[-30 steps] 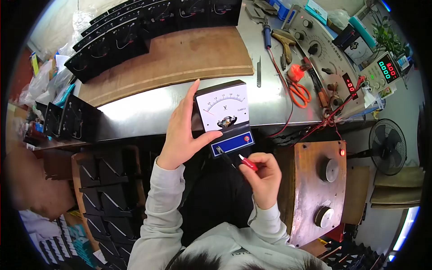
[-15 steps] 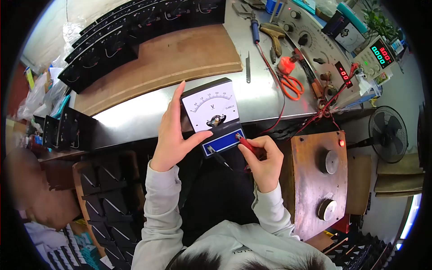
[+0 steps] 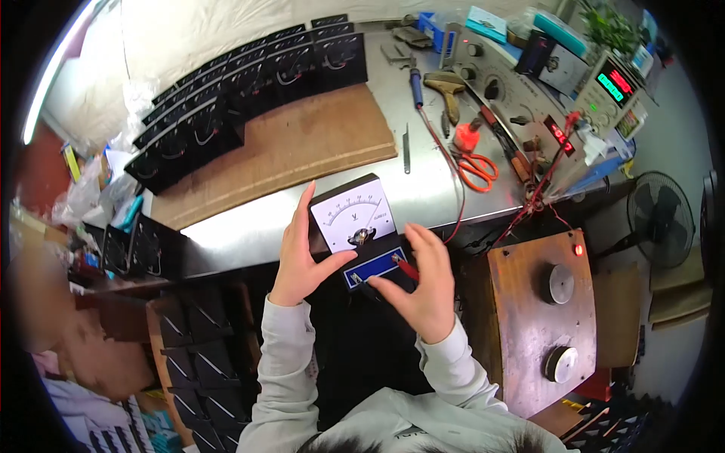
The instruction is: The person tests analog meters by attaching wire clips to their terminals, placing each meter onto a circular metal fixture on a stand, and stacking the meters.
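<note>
A panel voltmeter (image 3: 353, 215) with a white dial marked V and a black base is tilted up in front of me. My left hand (image 3: 299, 260) is closed on its left side, the thumb across the lower front. On the base's blue terminal strip (image 3: 374, 267), a red clip (image 3: 408, 269) sits at the right terminal and a black clip (image 3: 367, 290) at the left one. My right hand (image 3: 424, 291) is open beside the base, fingers spread along the meter's right edge and thumb tip near the black clip. Whether those fingers touch the meter, I cannot tell.
Several black meter housings (image 3: 260, 83) stand in rows on a brown board (image 3: 302, 140). Orange-handled scissors (image 3: 477, 172), tweezers (image 3: 407, 149) and a power supply (image 3: 613, 87) are on the metal bench. A metal-topped box with two knobs (image 3: 529, 302) stands at right.
My right hand has let go of the red clip and spread its fingers beside the meter. A dark needle line now shows toward the right of the dial. The camera view has shifted.
</note>
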The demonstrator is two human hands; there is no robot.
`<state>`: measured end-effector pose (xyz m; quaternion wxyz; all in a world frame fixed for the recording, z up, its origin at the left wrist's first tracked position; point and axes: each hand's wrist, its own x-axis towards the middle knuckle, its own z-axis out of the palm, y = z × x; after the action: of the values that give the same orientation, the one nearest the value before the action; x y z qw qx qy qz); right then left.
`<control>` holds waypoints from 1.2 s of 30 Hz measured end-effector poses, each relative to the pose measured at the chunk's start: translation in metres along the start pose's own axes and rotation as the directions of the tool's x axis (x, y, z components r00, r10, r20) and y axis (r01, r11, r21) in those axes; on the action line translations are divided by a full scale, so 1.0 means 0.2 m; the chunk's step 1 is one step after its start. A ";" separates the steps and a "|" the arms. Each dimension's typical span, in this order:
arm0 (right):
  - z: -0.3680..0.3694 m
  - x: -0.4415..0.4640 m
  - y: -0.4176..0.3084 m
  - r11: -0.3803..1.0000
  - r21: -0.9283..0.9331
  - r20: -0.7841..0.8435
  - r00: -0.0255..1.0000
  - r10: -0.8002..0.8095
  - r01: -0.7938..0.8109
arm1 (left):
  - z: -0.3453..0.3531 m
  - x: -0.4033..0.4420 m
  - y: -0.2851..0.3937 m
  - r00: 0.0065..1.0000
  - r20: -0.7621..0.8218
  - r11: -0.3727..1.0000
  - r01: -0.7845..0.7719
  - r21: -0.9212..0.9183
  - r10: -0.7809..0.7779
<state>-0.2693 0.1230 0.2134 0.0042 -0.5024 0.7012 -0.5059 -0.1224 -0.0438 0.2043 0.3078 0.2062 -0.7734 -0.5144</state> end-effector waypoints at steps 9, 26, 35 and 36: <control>-0.04 -0.13 0.00 0.994 0.053 0.037 0.995 0.094 -0.096 | 0.04 0.00 0.06 0.998 -0.049 0.991 0.024 -0.135 -0.031; -0.50 -0.59 0.31 0.883 -0.301 -0.292 0.916 0.275 -0.361 | 0.61 -0.31 0.20 0.904 0.271 0.891 -0.394 0.226 0.331; -1.33 -1.26 0.59 0.000 -0.214 -0.919 0.201 0.338 -0.977 | 0.59 -0.21 0.14 0.835 0.480 0.841 -0.446 0.306 0.268; -1.31 -1.25 0.59 -0.023 -0.183 -0.915 0.162 0.370 -0.983 | 0.59 -0.20 0.14 0.842 0.469 0.843 -0.439 0.311 0.266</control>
<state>-0.3625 0.4834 0.1308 -0.1824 0.2486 0.9380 -0.1583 -0.1752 0.0709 0.1867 0.1811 0.0046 -0.9346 -0.3062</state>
